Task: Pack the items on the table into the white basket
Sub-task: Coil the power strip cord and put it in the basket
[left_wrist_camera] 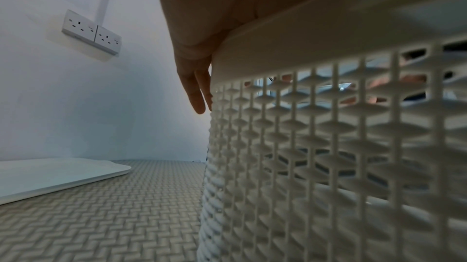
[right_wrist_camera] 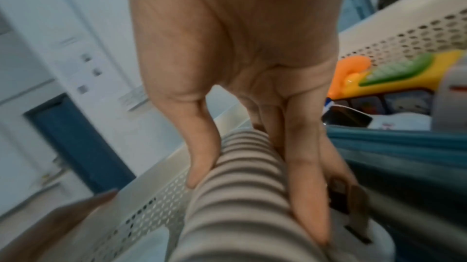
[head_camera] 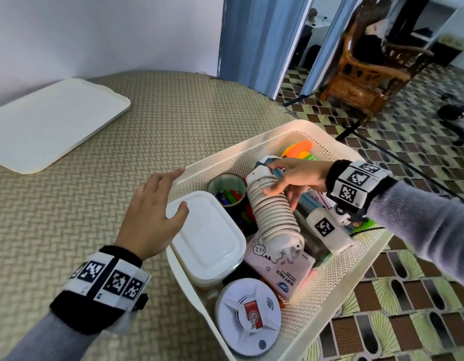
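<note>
The white basket [head_camera: 251, 142] sits at the table's right edge, packed with items. My right hand [head_camera: 283, 178] reaches in from the right and grips a ribbed white tube-shaped item [head_camera: 272, 217] that lies slanted over a pink tissue pack [head_camera: 283, 267]. In the right wrist view my right hand [right_wrist_camera: 240, 46] has its thumb on one side of the ribbed item [right_wrist_camera: 242, 186] and its fingers on the other. My left hand [head_camera: 152, 212] is spread flat over the basket's left rim, thumb on a white lidded container [head_camera: 207, 235]. The left wrist view shows the left hand [left_wrist_camera: 199, 78] against the basket wall [left_wrist_camera: 328, 146].
Also in the basket are a round white smoke detector [head_camera: 248, 316], a tape roll [head_camera: 227, 191] and an orange and yellow toy [head_camera: 300, 148]. A white tray [head_camera: 48, 121] lies on the woven table mat [head_camera: 160, 121] at the far left. A wooden chair [head_camera: 366, 74] stands beyond the table.
</note>
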Tool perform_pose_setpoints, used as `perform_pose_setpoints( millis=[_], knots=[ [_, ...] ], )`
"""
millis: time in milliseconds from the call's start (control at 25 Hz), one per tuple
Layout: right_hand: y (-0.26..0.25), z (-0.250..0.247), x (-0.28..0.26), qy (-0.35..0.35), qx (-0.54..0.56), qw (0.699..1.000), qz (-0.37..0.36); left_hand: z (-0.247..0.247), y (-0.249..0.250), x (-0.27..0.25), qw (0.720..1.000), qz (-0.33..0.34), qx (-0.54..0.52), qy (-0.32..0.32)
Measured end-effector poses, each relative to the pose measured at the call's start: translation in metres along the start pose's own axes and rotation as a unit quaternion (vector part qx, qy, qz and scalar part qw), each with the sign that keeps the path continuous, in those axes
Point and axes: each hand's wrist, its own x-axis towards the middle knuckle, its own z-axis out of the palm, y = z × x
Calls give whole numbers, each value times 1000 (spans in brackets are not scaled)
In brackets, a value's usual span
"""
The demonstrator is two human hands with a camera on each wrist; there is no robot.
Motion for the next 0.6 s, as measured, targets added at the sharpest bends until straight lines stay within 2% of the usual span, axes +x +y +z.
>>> perform_pose_setpoints(
  millis=[80,160,280,360,480,600],
  knots=[
    [1,2,0,-12,-22,1000,10,0,-1,0,1000,2,0,-4],
    [-5,2,2,-4,-125,992,8,-1,0,-1,1000,1,-1,-7],
    [-21,12,5,32,-301,953,3,-1,-1,-1,1000,12,5,-8],
    [-26,22,5,53,-371,927,5,-1,-2,-2,1000,6,4,-14],
    [-22,19,5,44,-402,914,7,0,-3,-4,1000,-7,5,-28],
    [-15,14,2,31,-360,932,-11,-1,-2,-3,999,-12,-4,-30]
  ],
)
